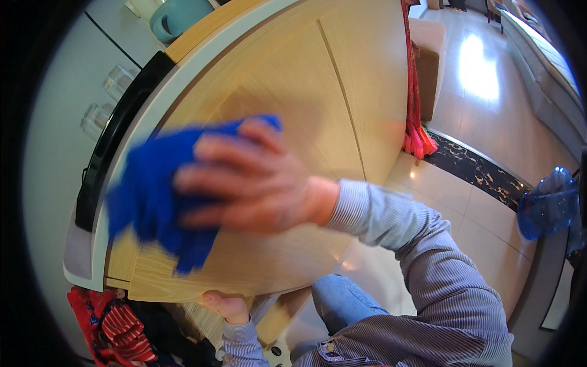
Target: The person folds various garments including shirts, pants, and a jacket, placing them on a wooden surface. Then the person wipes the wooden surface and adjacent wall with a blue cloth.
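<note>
A bright blue cloth (pixel 147 183), bunched and smeared by motion, is under my right hand (pixel 251 183). The fingers of that hand curl over the cloth, in front of a pale wooden cabinet door (pixel 269 260). Whether the cloth touches the wood all over cannot be made out. At the door's lower edge, my left hand (pixel 227 307) grips the panel, part of its fingers hidden behind it. A second wooden door (pixel 367 79) lies farther right, past a dark vertical seam.
On the white-edged counter (pixel 85 251) lies a black slab (pixel 116 144) beside two clear glasses (pixel 96 119) and a teal jug (pixel 177 21). Red striped cloth (pixel 125 333) sits below left. A blue transparent water bottle (pixel 547 205) stands right, near a dark marble threshold (pixel 477 168).
</note>
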Demonstrator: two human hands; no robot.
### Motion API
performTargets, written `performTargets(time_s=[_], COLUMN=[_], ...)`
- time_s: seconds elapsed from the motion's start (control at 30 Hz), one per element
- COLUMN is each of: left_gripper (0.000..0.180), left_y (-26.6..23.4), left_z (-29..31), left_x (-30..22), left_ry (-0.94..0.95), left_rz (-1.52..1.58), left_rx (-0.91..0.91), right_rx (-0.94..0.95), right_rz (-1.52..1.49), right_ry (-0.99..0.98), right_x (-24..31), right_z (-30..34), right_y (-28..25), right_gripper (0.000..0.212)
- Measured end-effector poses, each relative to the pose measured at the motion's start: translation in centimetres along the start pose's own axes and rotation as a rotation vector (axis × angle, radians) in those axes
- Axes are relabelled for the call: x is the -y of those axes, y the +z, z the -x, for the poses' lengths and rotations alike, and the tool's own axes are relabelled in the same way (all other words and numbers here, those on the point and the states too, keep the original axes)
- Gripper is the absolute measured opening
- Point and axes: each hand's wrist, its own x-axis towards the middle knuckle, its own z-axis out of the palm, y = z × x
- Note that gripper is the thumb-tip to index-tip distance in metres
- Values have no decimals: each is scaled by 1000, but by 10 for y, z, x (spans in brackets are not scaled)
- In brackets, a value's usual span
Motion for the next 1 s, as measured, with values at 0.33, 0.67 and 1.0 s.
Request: performTargets(time_s=[0.33,0.67,1.0], left_gripper=[83,79,77], left_y=[-2,-2,1], left_z=[1,7,1], left_x=[-2,-8,-18], left_ry=[-108,-153,-8], left_rz=[93,127,122], left_rx=[83,59,252], right_rx=[-213,-322,-537], right_rz=[493,196,-87], right_ry=[521,950,1758], right_x=[-190,-364,-237], right_z=[29,64,351], right_y=[-75,-145,-124], right_gripper=[40,50,65])
